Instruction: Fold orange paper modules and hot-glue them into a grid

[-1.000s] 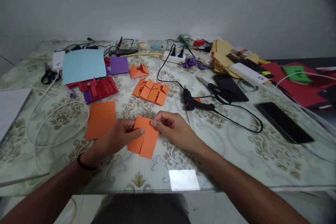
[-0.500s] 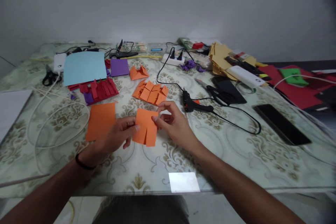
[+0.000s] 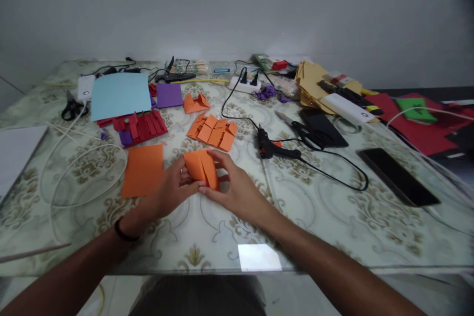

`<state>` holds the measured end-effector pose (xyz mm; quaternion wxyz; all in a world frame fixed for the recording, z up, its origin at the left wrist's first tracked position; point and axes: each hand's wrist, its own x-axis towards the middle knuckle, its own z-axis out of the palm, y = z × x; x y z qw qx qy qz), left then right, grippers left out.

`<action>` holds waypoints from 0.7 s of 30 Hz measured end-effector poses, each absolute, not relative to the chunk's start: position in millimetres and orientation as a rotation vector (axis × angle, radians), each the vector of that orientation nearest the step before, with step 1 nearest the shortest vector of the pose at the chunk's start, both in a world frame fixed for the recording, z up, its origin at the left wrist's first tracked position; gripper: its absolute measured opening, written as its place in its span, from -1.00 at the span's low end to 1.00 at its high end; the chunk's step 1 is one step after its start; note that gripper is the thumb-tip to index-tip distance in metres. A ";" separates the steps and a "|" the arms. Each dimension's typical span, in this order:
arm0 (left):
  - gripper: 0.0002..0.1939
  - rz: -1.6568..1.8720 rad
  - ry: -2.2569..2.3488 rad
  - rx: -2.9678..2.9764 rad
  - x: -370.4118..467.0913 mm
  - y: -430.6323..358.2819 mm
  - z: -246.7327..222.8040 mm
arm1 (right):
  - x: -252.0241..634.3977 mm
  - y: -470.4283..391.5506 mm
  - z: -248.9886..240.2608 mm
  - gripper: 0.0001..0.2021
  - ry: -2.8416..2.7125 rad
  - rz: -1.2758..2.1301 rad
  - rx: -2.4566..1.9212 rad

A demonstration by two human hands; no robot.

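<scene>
Between my hands is a slit orange paper piece, curved and bent, held above the table. My left hand grips its left side and lower edge, with the thumb near the bottom. My right hand has its fingers on the top right edge and its thumb at the bottom, close to the left thumb. An orange sheet lies flat beside my left hand. Just beyond the hands sits a folded orange piece with several flaps, and a smaller folded orange piece is behind it.
A black glue gun with its cable lies to the right, near scissors and a phone. Red slotted paper, a light blue sheet and a purple square are at the left. A white power strip stands behind.
The orange piece, flat before, is now bent and curved, with its slit side raised. My right hand has moved down around its right side, and both thumbs have come together at its lower edge.
</scene>
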<state>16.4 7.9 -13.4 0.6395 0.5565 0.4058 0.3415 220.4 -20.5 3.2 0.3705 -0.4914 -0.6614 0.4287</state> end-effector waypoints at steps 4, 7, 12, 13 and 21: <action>-0.52 0.809 0.978 1.361 18.3 4.9 -15.1 | 219.1 -22.4 2.7 -0.14 -1.797 1.078 -1.240; -0.58 0.814 1.001 1.405 19.6 3.2 -11.8 | 219.5 -23.3 3.5 -0.20 -1.774 1.110 -1.255; -0.78 0.840 1.086 1.512 16.1 5.2 -6.4 | 225.3 -17.7 3.0 -0.37 -1.636 1.142 -1.229; -0.80 0.862 1.093 1.547 14.9 6.4 -4.3 | 227.3 -15.6 2.7 -0.45 -1.615 1.143 -1.225; -0.77 0.734 1.225 1.643 8.5 12.6 16.0 | 238.9 -3.5 3.7 -0.70 -1.532 1.233 -1.209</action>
